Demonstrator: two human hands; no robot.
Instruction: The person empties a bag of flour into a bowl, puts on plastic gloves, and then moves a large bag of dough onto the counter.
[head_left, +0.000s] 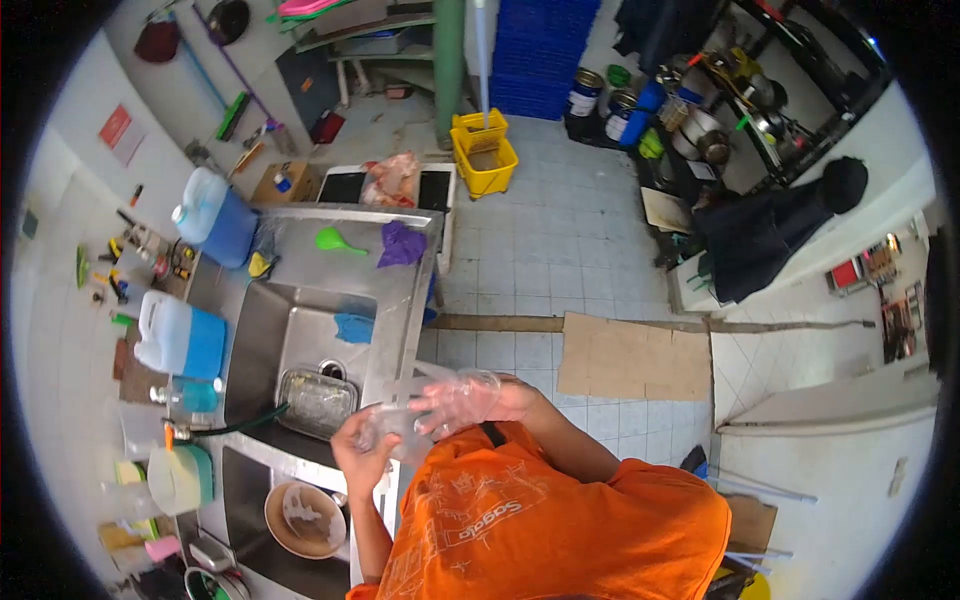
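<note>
Thin clear plastic (pixel 407 388), which looks like a disposable glove, stretches between my two hands in front of the orange shirt. My left hand (pixel 366 442) grips its near end beside the sink edge, thumb and fingers closed on it. My right hand (pixel 480 398) is inside the clear plastic, its fingers extended toward my left hand. Left of them, the steel sink (pixel 262 350) holds a rectangular metal tray (pixel 318 402) and a blue cloth (pixel 353 327). A brown bowl (pixel 305 520) with whitish residue sits in the nearer basin.
Blue-liquid jugs (pixel 218 222) and a pump bottle (pixel 190 394) line the sink's left side. On the counter lie a purple glove (pixel 402 244) and a green balloon-like item (pixel 336 240). Cardboard (pixel 634 356) covers floor tiles; a yellow mop bucket (pixel 485 160) stands farther off.
</note>
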